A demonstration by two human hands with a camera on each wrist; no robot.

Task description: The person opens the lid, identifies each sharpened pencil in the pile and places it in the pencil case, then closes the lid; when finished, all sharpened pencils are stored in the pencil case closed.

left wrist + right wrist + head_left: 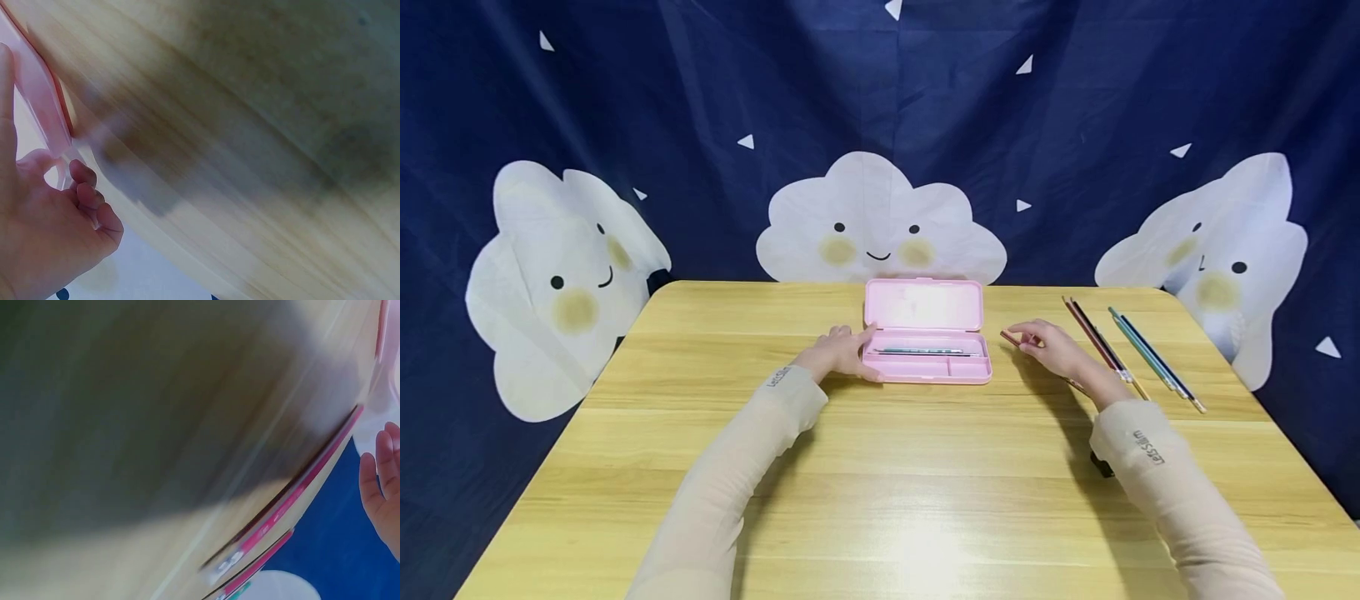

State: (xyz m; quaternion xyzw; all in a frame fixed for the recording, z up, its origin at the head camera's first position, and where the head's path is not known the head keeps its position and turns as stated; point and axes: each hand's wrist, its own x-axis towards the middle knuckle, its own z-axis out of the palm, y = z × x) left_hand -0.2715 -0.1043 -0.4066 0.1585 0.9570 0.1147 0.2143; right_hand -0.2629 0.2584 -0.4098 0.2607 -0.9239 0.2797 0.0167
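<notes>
A pink pencil case (928,382) lies with its lid raised, and several slim pencils (917,352) rest in its long compartment. My left hand (842,350) holds the case's left end, thumb near the front corner and forefinger farther back. In the left wrist view, the other fingers of that hand (56,219) are curled beside the case (40,87). My right hand (1051,346) hovers over a reddish pencil (1009,337) to the right of the case. The right wrist view shows its fingers (369,478) loosely extended, apart from that pencil (294,500); the thumb is hidden there.
Farther right on the wooden table (850,500) lie dark and red pencils (1093,333), then green and blue pencils (1153,358), all slanting. Behind the table's back edge hangs a dark blue cloth (700,100) with white clouds.
</notes>
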